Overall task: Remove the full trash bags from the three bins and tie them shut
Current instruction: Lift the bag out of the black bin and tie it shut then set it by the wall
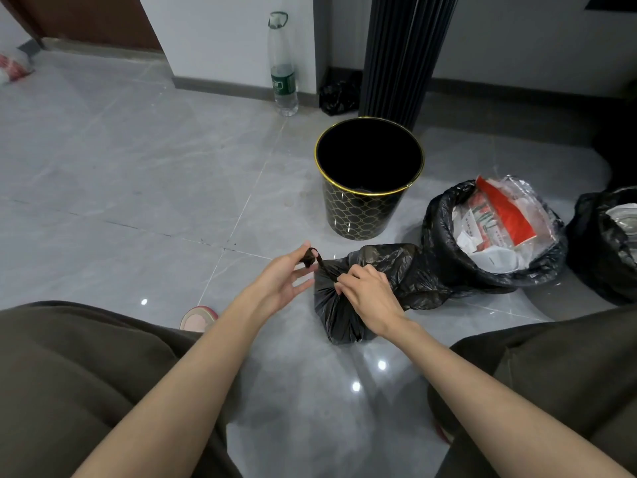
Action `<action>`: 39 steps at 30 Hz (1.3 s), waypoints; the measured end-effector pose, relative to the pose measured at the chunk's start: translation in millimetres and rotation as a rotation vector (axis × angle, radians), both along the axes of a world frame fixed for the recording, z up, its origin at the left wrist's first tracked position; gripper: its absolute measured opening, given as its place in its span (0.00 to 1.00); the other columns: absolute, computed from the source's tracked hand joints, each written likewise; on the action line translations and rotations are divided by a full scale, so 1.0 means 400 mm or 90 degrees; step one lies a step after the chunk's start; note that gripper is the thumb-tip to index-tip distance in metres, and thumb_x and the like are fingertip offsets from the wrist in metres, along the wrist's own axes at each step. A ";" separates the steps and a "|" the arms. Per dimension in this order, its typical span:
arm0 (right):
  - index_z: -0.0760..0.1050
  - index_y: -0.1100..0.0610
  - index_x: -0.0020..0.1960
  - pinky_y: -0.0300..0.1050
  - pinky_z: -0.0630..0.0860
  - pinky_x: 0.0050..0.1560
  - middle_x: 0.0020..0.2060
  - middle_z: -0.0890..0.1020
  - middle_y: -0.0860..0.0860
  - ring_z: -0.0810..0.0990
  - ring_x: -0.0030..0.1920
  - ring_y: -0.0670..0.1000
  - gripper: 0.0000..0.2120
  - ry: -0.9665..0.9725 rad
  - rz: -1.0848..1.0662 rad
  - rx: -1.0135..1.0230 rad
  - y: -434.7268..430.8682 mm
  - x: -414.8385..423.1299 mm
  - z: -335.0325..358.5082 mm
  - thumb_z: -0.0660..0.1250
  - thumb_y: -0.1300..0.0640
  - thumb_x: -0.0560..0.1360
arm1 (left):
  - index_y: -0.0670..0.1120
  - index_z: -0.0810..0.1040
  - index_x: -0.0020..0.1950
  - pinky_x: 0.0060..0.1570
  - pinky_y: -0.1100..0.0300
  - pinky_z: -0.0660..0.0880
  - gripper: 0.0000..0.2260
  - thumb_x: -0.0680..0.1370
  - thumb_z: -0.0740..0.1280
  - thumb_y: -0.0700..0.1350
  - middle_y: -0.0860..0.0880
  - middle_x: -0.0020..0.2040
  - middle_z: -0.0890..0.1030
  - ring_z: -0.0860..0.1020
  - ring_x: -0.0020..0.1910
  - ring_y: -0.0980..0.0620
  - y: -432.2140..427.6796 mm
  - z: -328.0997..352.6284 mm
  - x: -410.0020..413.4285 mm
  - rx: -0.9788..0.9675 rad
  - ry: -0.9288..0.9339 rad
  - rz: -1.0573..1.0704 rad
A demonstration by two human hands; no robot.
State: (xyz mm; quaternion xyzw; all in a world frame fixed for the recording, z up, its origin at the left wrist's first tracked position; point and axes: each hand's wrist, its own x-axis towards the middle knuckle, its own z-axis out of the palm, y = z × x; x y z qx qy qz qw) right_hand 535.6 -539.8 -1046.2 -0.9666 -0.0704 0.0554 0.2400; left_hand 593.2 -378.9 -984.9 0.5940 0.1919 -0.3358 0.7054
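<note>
Trash bag (pixel 348 305) neck gripped, both hands (pixel 286 277) (pixel 368 294).

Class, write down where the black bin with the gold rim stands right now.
In the head view, the bin stands on the floor right of centre, behind the bag being tied and left of the open full bag.

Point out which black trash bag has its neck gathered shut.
The nearest bag: the right hand grips its neck, the left hand pinches its twisted tail. The middle bag and the far-right bag gape open.
</note>
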 end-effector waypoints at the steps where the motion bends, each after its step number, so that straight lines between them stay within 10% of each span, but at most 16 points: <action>1: 0.76 0.54 0.49 0.47 0.63 0.55 0.45 0.73 0.51 0.67 0.47 0.52 0.13 -0.002 0.001 0.001 0.000 0.000 0.001 0.55 0.50 0.81 | 0.51 0.77 0.41 0.51 0.62 0.71 0.10 0.79 0.61 0.51 0.57 0.44 0.78 0.76 0.49 0.58 -0.004 -0.003 -0.003 -0.015 0.011 0.025; 7: 0.76 0.54 0.49 0.46 0.63 0.54 0.46 0.74 0.50 0.68 0.48 0.52 0.13 0.001 0.008 -0.015 -0.001 -0.001 0.003 0.55 0.50 0.81 | 0.45 0.82 0.51 0.49 0.63 0.72 0.08 0.78 0.64 0.44 0.49 0.48 0.81 0.78 0.51 0.52 0.009 -0.051 -0.008 0.234 -0.198 -0.012; 12: 0.76 0.54 0.50 0.46 0.64 0.54 0.47 0.75 0.51 0.69 0.49 0.53 0.13 0.008 0.001 -0.025 -0.005 0.001 0.004 0.55 0.50 0.81 | 0.52 0.77 0.63 0.55 0.56 0.73 0.15 0.77 0.64 0.44 0.48 0.60 0.80 0.76 0.61 0.47 0.061 -0.080 0.000 0.740 -0.475 -0.439; 15: 0.76 0.53 0.50 0.45 0.64 0.53 0.47 0.75 0.50 0.69 0.49 0.53 0.13 0.008 0.002 -0.029 -0.006 0.003 0.005 0.55 0.50 0.81 | 0.51 0.79 0.57 0.49 0.54 0.72 0.10 0.79 0.62 0.49 0.48 0.55 0.80 0.75 0.58 0.47 0.059 -0.055 -0.012 0.838 -0.524 -0.522; 20: 0.78 0.52 0.51 0.48 0.69 0.53 0.46 0.75 0.51 0.71 0.49 0.53 0.13 0.008 -0.012 -0.006 -0.014 0.009 0.010 0.55 0.51 0.81 | 0.48 0.76 0.30 0.48 0.53 0.70 0.16 0.79 0.61 0.44 0.50 0.33 0.69 0.70 0.40 0.48 0.045 -0.022 0.015 0.452 -0.400 -0.324; 27: 0.76 0.54 0.63 0.50 0.70 0.57 0.51 0.77 0.52 0.72 0.54 0.54 0.15 0.024 0.003 0.025 -0.028 0.011 0.023 0.59 0.51 0.80 | 0.45 0.66 0.34 0.44 0.68 0.71 0.17 0.83 0.52 0.43 0.51 0.37 0.82 0.77 0.46 0.54 -0.041 -0.037 -0.005 -0.104 -0.078 0.001; 39: 0.55 0.45 0.74 0.63 0.49 0.72 0.70 0.63 0.51 0.57 0.71 0.59 0.36 0.094 -0.040 -0.317 -0.168 -0.036 0.097 0.69 0.50 0.71 | 0.47 0.75 0.42 0.33 0.65 0.65 0.13 0.82 0.56 0.49 0.54 0.28 0.62 0.62 0.27 0.58 -0.119 -0.052 -0.020 0.011 -0.155 0.023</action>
